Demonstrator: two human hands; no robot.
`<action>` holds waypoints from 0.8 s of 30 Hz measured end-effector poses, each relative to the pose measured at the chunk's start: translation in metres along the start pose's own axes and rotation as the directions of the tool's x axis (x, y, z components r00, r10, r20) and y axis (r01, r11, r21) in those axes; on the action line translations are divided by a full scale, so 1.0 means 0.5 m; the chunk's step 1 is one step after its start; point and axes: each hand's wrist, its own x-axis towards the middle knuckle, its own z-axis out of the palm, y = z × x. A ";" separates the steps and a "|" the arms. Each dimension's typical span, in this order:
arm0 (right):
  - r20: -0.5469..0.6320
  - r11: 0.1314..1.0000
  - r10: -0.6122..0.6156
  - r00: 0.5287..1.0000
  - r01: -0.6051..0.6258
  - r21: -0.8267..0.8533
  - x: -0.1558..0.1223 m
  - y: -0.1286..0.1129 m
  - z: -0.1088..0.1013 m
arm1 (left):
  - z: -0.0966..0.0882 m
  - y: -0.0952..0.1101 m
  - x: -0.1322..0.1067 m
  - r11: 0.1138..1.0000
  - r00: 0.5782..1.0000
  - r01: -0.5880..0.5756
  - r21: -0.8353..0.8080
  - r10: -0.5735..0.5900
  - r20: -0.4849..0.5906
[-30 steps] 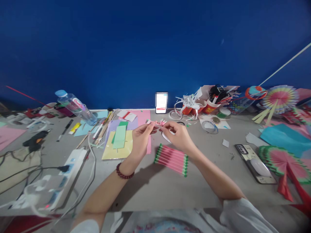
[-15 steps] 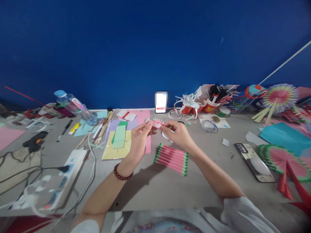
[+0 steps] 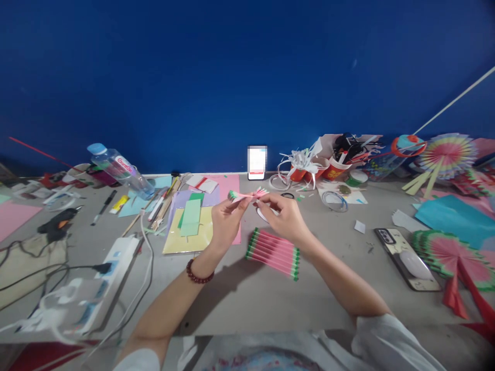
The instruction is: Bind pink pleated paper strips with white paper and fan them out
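My left hand [image 3: 228,220] and my right hand [image 3: 284,216] are raised over the middle of the table. Between their fingertips they pinch a pleated strip of pink paper with green-and-white ends [image 3: 234,195]. It is gathered narrow at its middle and fans out at both ends, like a bow. My fingers cover part of it. Below them on the table lies a second pleated paper [image 3: 273,254], pink with green edges, its folds opened out. Behind my right hand a white ring-shaped roll [image 3: 265,215] shows in part.
To the left are coloured paper sheets [image 3: 185,242], a water bottle [image 3: 122,169] and a white power strip [image 3: 110,275] with cables. On the right, a phone [image 3: 421,281] carries a white mouse, beside finished watermelon-coloured paper fans [image 3: 450,252]. A lit phone [image 3: 257,167] leans on the blue wall.
The pleated paper has turned, so both fanned ends now show, with its middle pinched narrow. My left hand has shifted slightly right and its fingers have changed their hold.
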 end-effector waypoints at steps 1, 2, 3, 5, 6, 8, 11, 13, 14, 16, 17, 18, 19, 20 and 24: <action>-0.005 1.000 0.007 1.000 -0.007 -0.008 -0.001 0.000 0.001 | 0.001 0.001 -0.001 1.000 1.000 0.020 -0.014 -0.020 -0.018; -0.006 1.000 0.012 1.000 -0.012 -0.010 -0.003 0.000 0.001 | 0.002 0.002 -0.001 0.999 0.999 0.039 -0.029 -0.040 -0.032; -0.001 1.000 0.017 1.000 -0.017 -0.005 -0.003 -0.001 0.001 | 0.003 0.004 -0.001 0.998 0.998 0.055 -0.043 -0.056 -0.041; 0.020 0.999 0.026 0.999 -0.026 0.022 -0.004 -0.002 0.000 | 0.005 0.007 -0.002 0.995 0.996 0.071 -0.074 -0.075 -0.053; 0.032 0.999 0.029 0.999 -0.031 0.040 -0.004 -0.003 -0.001 | 0.006 0.008 -0.002 0.993 0.995 0.073 -0.088 -0.078 -0.058; 0.048 0.997 0.041 0.998 -0.044 0.070 -0.003 -0.005 -0.003 | 0.006 0.009 -0.002 0.992 0.994 0.073 -0.107 -0.080 -0.071; 0.033 0.995 0.056 0.998 -0.058 0.075 -0.002 -0.004 -0.003 | 0.004 0.007 -0.003 0.991 0.992 0.064 -0.117 -0.076 -0.101; 0.017 0.996 0.051 0.999 -0.052 0.067 -0.001 -0.001 -0.002 | 0.003 0.007 -0.004 0.992 0.989 0.061 -0.114 -0.075 -0.127; 0.010 0.997 0.042 0.999 -0.042 0.066 -0.001 0.001 -0.001 | 0.002 0.007 -0.004 0.992 0.987 0.063 -0.111 -0.078 -0.138; -0.003 0.997 0.025 1.000 -0.025 0.068 -0.001 0.004 0.000 | 0.002 0.008 -0.005 0.991 0.985 0.075 -0.108 -0.090 -0.148; -0.010 0.998 0.020 1.000 -0.019 0.067 -0.001 0.004 0.001 | 0.003 0.008 -0.005 0.991 0.984 0.082 -0.109 -0.098 -0.148; -0.015 0.998 0.016 1.000 -0.015 0.060 -0.001 0.005 0.001 | 0.003 0.009 -0.005 0.990 0.984 0.090 -0.112 -0.106 -0.143; -0.021 0.999 0.013 1.000 -0.012 0.049 -0.002 0.005 0.000 | 0.003 0.010 -0.006 0.988 0.984 0.099 -0.118 -0.115 -0.137; -0.026 0.999 0.011 1.000 -0.011 0.033 -0.002 0.004 0.000 | 0.004 0.011 -0.006 0.986 0.984 0.109 -0.126 -0.125 -0.130; -0.042 0.999 0.003 0.999 -0.004 -0.032 -0.003 0.003 -0.001 | 0.005 0.013 -0.008 0.979 0.983 0.132 -0.157 -0.150 -0.107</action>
